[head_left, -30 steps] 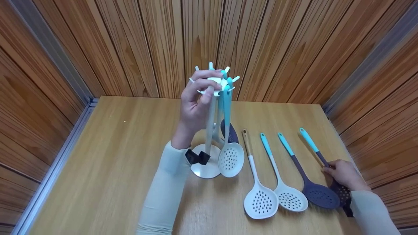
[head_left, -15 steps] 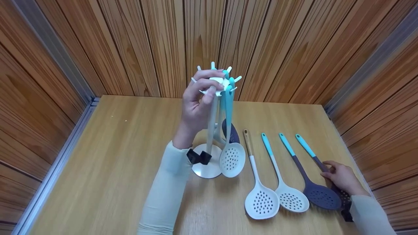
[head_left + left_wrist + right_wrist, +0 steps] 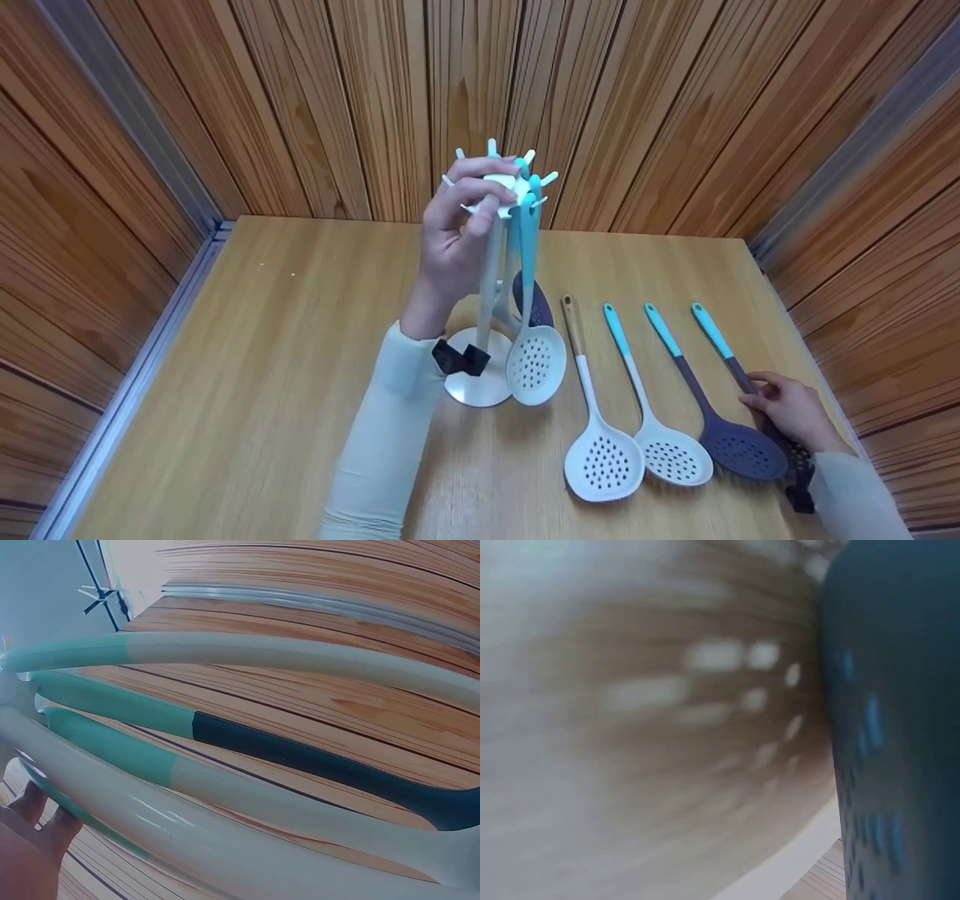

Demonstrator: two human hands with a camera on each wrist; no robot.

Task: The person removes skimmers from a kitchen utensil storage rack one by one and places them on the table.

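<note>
My left hand (image 3: 461,225) grips the hooked white top of a utensil stand (image 3: 480,386). Teal-handled utensils hang from its right side, among them a white perforated skimmer (image 3: 537,366) and a dark utensil (image 3: 534,300) partly hidden behind. Their handles cross the left wrist view, including a dark-shafted one (image 3: 300,752). At the far right, my right hand (image 3: 795,409) pinches the shaft of a dark skimmer with a teal handle (image 3: 711,330). Its perforated head is mostly hidden by the hand in the head view; a dark perforated surface (image 3: 900,735) fills the right side of the blurred right wrist view.
Between the hands lie a white slotted turner with a wooden handle (image 3: 604,465), a white skimmer with a teal handle (image 3: 675,456) and a dark skimmer (image 3: 742,451), side by side on the wooden table (image 3: 247,375). Wood-panelled walls (image 3: 360,112) enclose the table.
The dark skimmer's handle end swung toward me and left, then back right. My right hand shifted slightly with it. The left hand keeps its grip on the stand.
</note>
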